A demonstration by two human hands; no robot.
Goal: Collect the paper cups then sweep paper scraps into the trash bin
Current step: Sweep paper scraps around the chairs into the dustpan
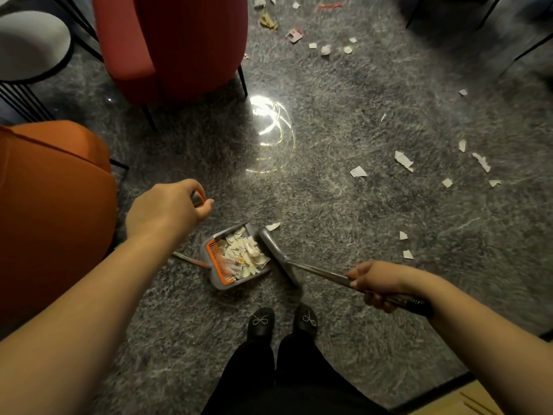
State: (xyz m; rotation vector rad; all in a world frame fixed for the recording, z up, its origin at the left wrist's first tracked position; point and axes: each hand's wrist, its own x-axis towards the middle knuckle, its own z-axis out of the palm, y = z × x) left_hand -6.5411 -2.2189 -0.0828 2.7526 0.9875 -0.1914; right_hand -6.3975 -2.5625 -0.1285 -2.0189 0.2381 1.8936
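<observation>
Grey floor: scrap-filled dustpan btwn hands, below left grip

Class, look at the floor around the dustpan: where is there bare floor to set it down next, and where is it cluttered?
Bare floor lies between the red chair, the light glare and the dustpan, and around the shoes. Crowded: paper scraps scattered to the right and more at the top.

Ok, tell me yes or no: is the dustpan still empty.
No: the dustpan already holds a heap of white paper scraps beside its orange comb, with the broom head at its open edge.
</observation>
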